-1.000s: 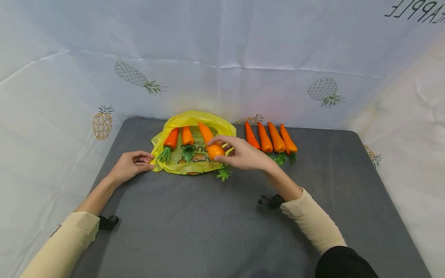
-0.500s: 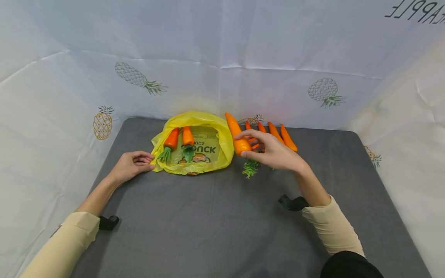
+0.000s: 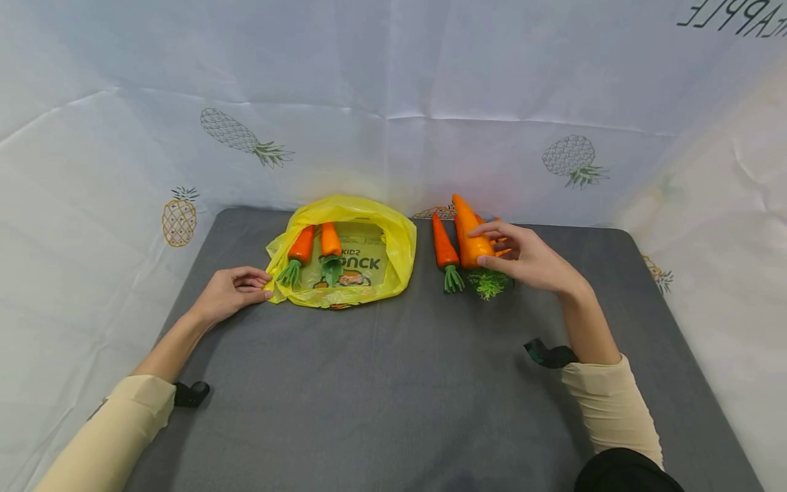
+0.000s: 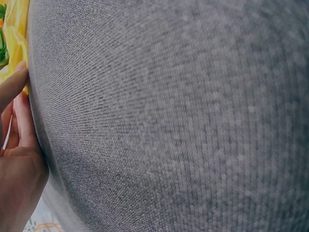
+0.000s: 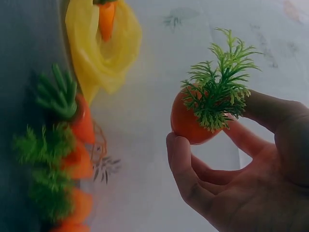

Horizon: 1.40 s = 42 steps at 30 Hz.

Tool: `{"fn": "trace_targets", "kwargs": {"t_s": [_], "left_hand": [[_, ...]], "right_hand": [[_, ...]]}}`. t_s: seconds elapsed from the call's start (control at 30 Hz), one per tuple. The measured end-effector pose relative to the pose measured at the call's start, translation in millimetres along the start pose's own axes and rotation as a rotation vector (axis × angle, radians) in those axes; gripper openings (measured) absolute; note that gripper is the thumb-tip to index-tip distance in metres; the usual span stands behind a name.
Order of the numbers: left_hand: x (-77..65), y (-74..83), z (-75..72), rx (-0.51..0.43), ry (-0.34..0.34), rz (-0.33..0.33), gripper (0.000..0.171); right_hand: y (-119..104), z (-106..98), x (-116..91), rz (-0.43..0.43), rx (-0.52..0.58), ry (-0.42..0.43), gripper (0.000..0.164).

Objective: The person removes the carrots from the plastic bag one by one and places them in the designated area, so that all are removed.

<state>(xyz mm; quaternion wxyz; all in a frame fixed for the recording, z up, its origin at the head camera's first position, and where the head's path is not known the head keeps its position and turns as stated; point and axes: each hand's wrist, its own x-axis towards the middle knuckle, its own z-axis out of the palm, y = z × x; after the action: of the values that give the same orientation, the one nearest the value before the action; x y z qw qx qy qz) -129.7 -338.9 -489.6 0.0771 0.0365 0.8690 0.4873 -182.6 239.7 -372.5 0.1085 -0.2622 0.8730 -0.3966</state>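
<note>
My right hand (image 3: pixel 531 256) pinches a thick orange carrot (image 3: pixel 472 232) between thumb and fingers, its tip pointing away and its frilly green top (image 5: pixel 219 87) toward me. The held carrot overlaps the row of carrots at the back in the head view; at the row's left end a red-orange carrot (image 3: pixel 444 242) lies with its stubby green stalks showing. On the left, my left hand (image 3: pixel 232 295) pinches the edge of a yellow plastic bag (image 3: pixel 402 253). The bag's mouth gapes, and inside lie a red-orange carrot (image 3: pixel 301 244) and an orange carrot (image 3: pixel 330 239) with green leaves.
A grey cloth-covered table (image 3: pixel 369 396) lies under everything. Behind it hangs a white curtain (image 3: pixel 393 157) printed with pineapples, close to the table's back edge. Several carrots of the row are partly hidden behind the right hand and the held carrot.
My right hand has carried the thick carrot from over the bag's right side rightward to the row of carrots. The left hand has stayed at the bag's edge.
</note>
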Motion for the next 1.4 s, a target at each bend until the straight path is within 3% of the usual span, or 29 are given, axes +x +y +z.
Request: {"fn": "trace_targets", "kwargs": {"t_s": [0.4, 0.77, 1.4], "left_hand": [[0.4, 0.1, 0.6, -0.009, -0.004, 0.004, 0.040], [-0.4, -0.3, 0.5, -0.024, -0.003, 0.005, 0.039], [1.4, -1.9, -0.9, 0.000, -0.006, -0.006, 0.040]], "right_hand": [[49, -26, -18, 0.159, -0.001, 0.086, 0.044], [91, -36, -22, 0.262, -0.010, 0.086, 0.049], [135, -42, -23, 0.397, 0.014, 0.044, 0.056]]}}
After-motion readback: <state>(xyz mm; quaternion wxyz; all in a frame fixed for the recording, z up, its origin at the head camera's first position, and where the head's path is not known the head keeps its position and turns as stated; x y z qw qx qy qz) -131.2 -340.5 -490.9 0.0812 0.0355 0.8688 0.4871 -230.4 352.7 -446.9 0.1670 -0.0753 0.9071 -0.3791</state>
